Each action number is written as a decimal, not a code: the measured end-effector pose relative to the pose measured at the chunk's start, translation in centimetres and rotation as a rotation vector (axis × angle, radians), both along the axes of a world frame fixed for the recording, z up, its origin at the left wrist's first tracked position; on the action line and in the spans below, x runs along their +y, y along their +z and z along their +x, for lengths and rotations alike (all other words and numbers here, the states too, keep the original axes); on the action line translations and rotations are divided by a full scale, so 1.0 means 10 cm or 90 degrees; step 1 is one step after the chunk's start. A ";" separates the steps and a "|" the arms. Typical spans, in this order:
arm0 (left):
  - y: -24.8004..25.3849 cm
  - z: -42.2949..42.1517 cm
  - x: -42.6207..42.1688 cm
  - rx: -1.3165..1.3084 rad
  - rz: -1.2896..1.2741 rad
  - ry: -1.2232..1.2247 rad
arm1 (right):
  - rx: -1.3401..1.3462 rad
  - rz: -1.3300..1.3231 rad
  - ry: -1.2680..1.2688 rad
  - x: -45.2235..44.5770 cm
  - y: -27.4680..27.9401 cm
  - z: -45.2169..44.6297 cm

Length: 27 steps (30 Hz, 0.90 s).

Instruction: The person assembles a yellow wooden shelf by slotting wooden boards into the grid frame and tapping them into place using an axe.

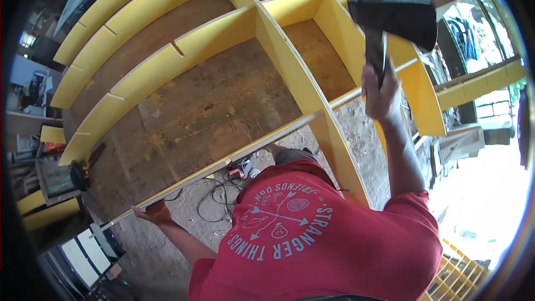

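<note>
In the head view my right hand (382, 93) is raised at the right, closed around the handle of a dark hatchet (395, 15). Its wide head is slightly blurred and hangs over the grid of yellow boards. My left hand (154, 213) is low at the left, gripping the near edge of a long yellow board (206, 177); some of its fingers are hidden. This board joins a lattice of upright yellow boards (142, 72), several of them with slots cut in their edges. The lattice stands on a brown, paint-stained tabletop (206, 111).
Below the near board, a black cable (214, 200) and a red tool (237, 173) lie on the ground. Clutter and a dark power tool (81, 175) are at the left. Another yellow board (479, 83) extends at the right, near a bright opening. A yellow grille (457, 270) lies at lower right.
</note>
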<state>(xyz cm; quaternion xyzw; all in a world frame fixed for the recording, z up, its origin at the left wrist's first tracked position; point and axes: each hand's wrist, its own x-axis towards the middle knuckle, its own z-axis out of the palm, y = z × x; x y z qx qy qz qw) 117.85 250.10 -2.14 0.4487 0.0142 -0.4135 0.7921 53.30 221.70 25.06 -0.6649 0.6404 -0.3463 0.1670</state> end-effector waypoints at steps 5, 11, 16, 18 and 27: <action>0.13 -0.10 0.00 -0.039 0.008 -0.019 | 0.303 0.281 0.077 0.95 -0.57 -0.41; 0.14 -0.06 0.07 0.052 -0.035 -0.058 | 0.078 0.202 -0.047 1.19 -0.20 -0.28; -0.46 0.31 0.27 -0.128 -0.022 -0.062 | 0.220 0.240 -0.001 1.28 -0.63 -0.41; -0.52 0.33 0.25 -0.161 -0.012 -0.024 | 0.239 0.259 0.071 1.27 -0.64 -0.44; -0.17 0.18 0.10 0.001 0.089 0.046 | 0.236 0.232 0.001 1.47 -0.77 -0.37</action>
